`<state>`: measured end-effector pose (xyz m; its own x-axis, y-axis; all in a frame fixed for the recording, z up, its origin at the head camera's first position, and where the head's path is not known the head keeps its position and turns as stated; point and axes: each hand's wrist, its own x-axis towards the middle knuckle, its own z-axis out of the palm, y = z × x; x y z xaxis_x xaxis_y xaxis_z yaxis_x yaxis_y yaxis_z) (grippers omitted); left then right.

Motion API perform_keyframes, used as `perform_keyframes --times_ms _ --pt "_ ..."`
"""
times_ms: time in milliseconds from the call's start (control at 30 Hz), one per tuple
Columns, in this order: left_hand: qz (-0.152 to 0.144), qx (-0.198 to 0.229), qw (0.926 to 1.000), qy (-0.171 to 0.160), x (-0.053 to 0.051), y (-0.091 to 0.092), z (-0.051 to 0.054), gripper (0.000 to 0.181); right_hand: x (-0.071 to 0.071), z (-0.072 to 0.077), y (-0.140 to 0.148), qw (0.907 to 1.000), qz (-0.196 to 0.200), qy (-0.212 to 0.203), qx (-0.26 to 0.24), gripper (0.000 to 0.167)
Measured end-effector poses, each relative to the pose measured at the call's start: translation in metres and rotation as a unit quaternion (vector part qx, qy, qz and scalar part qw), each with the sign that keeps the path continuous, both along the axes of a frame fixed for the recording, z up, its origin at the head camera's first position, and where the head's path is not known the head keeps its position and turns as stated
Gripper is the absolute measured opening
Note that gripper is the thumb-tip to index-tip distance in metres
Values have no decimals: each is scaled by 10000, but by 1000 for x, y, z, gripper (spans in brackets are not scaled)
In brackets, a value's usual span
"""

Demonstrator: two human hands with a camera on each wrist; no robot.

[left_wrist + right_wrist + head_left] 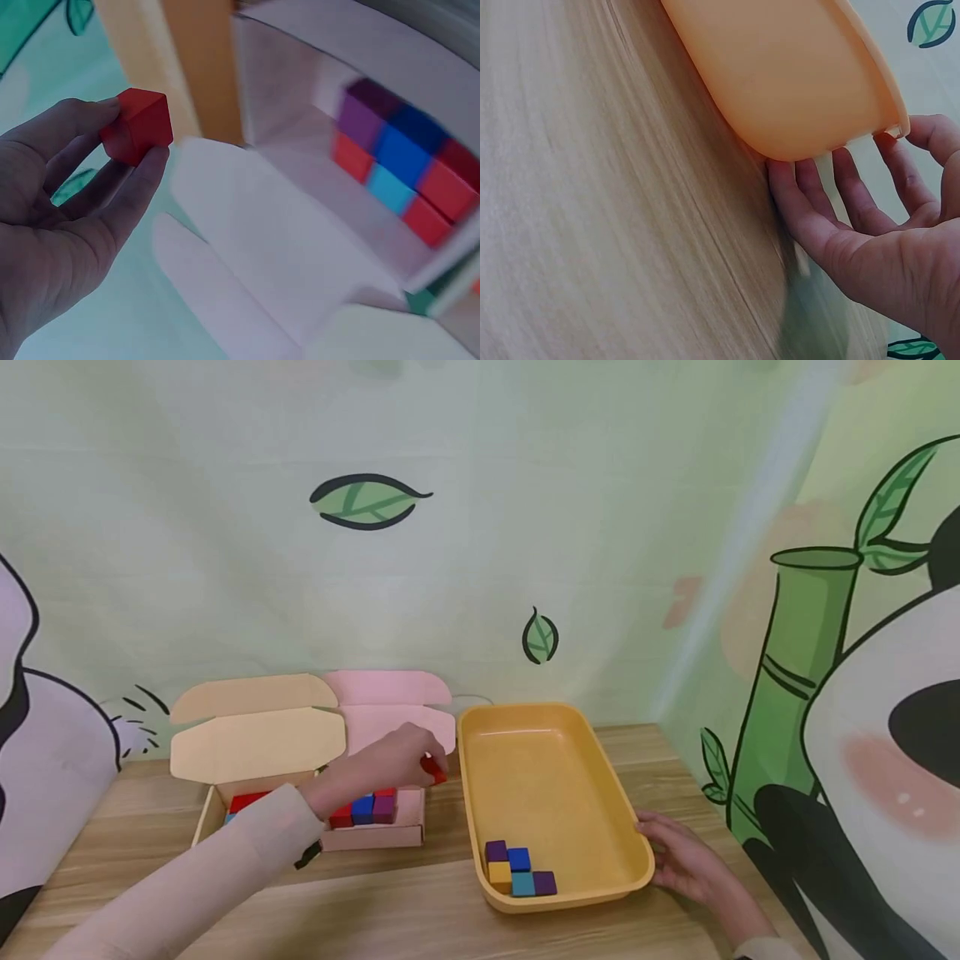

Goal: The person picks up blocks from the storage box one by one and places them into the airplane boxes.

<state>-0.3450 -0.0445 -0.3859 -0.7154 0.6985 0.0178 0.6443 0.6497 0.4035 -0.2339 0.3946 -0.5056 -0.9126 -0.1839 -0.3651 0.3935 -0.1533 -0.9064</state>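
Note:
My left hand (408, 756) pinches a red cube (137, 126) between thumb and fingers, held up between the pink box and the tray. Below and left of that hand, the open pink box (375, 837) holds several red, blue, purple and light blue cubes (405, 154). At the right side of the yellow tray (555, 777), my right hand (686, 860) grips the rim, its fingers (855, 191) bent against the outer wall. Several purple, blue, yellow and teal cubes (519, 868) sit together in the tray's near left corner.
A beige box (206, 814) with its lid raised stands left of the pink one, partly hidden by the left forearm; red and blue cubes show inside. All stand on a wooden table (390, 902). A printed cloth (480, 543) with leaves and pandas hangs behind and at the sides.

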Motion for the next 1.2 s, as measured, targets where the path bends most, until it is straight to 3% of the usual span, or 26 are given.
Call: perform_keyframes --times_ms 333,467,633,833,967,1067,1200 --pt "-40 -90 9994 -337 -6 -46 -15 16 2 -1 -1 10000 4 -20 -25 49" --pt "26 -534 9970 -561 -8 -65 -20 17 2 -1 -2 10000 44 13 -49 53" --pt "170 -1188 9887 -898 -11 -82 -23 19 3 -1 1 10000 -48 21 30 58" --pt "13 -1779 9780 -1087 -14 -92 -26 20 4 -1 3 10000 -32 4 49 58" --pt "-176 -2050 9714 -1182 -25 -95 -34 19 2 -1 1 9999 -71 -12 125 63" --pt "-381 -2193 9664 -1285 -43 -100 -52 19 2 -2 0 9998 -125 -52 111 62" --pt "-296 -2459 9574 -1482 -62 -103 -74 20 1 -2 -1 9998 -121 -85 92 61"
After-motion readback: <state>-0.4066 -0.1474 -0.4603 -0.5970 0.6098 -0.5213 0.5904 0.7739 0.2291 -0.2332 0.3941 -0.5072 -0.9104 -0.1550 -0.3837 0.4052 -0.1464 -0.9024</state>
